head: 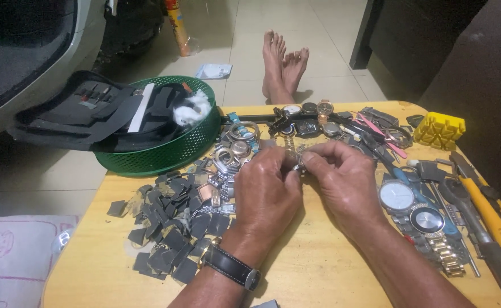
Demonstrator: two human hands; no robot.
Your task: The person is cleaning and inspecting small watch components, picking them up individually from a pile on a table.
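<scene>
On the far left of the wooden desk (319, 268), a green mesh basket (173, 154) is standing with a black tool pouch (79, 114) lying across its rim. Below the basket, a heap of small dark grey pieces (167, 228) is spreading over the wood, and just right of it some loose watch cases and metal bands (233, 154) are lying. At the middle, the left hand (267, 191), with a black strap watch (230, 267) on its wrist, and the right hand (341, 174) are meeting fingertip to fingertip. Both hands are pinching a small metal watch part (298, 165) between thumbs and forefingers, just above the desk; it is too small to tell more exactly. Behind the hands, a row of watches (310, 117) is lying. Right of the right hand, two round-faced wristwatches (413, 208) are resting, then yellow-handled tools (490, 217) along the edge and a yellow block (440, 130) at the far corner.
</scene>
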